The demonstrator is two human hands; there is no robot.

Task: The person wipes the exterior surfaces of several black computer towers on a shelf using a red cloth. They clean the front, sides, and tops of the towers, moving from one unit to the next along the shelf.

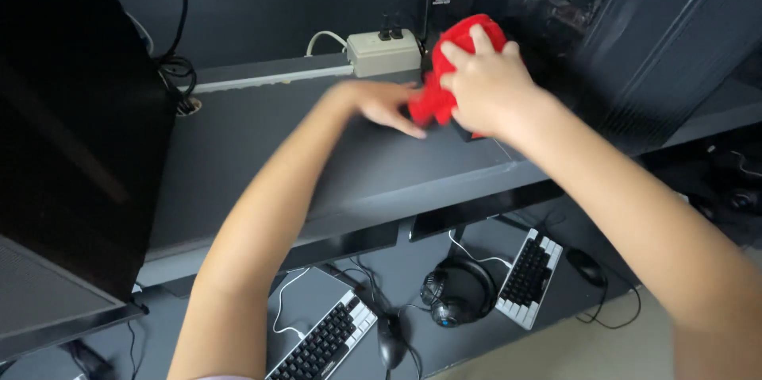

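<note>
The right hand [484,78] bunches a red cloth [444,82] in a closed grip above the dark shelf [262,142]; the left hand [381,104], fingers flat and open, steadies its lower edge near the power strip [383,52].

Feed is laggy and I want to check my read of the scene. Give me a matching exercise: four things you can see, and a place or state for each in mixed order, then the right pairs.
Things:
1. red cloth
2. power strip
3. headphones
4. left hand

Places or states:
A. on the lower desk between two keyboards
B. bunched in the right hand
C. flat on the dark shelf top, fingers at the cloth
D. at the back of the shelf, plugs in it

Pairs: 1-B, 2-D, 3-A, 4-C
</note>
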